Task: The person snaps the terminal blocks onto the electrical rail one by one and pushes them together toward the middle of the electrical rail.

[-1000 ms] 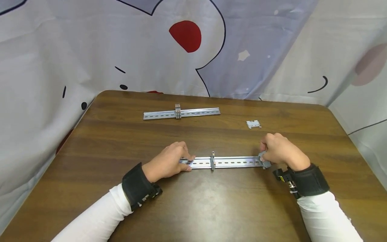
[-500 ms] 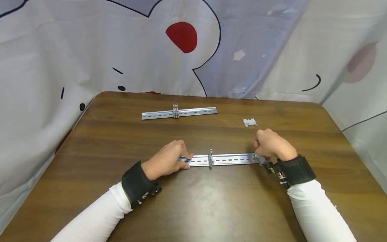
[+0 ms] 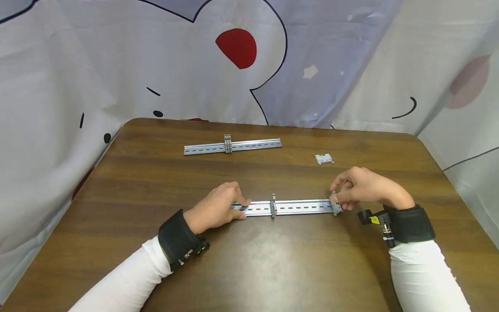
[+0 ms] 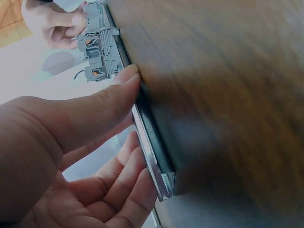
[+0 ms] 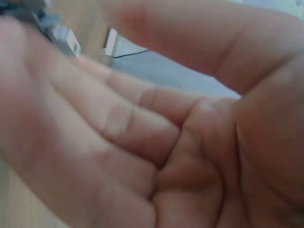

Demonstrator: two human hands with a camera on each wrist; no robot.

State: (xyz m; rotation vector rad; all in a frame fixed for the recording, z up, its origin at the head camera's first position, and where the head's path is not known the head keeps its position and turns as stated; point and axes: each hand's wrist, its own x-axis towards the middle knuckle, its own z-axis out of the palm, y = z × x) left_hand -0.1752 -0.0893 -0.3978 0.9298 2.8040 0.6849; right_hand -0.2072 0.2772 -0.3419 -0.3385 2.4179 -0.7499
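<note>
In the head view a slotted metal DIN rail lies across the table before me. My left hand grips its left end, thumb on one edge and fingers on the other. A grey terminal block stands upright across the rail near the middle. Another terminal block sits at the right end, tilted. Around its top is my right hand, fingers loosely bent; in the right wrist view thumb and index finger look apart, the block beyond them, blurred.
A second DIN rail lies farther back, with several terminal blocks clustered near its middle. A loose pale terminal block lies flat at the back right. The wooden table ends at a printed cloth.
My right hand has loosened from a tight bend over the right-end block, and its wrist has swung to the right. That block shows more. My left hand keeps its grip on the rail.
</note>
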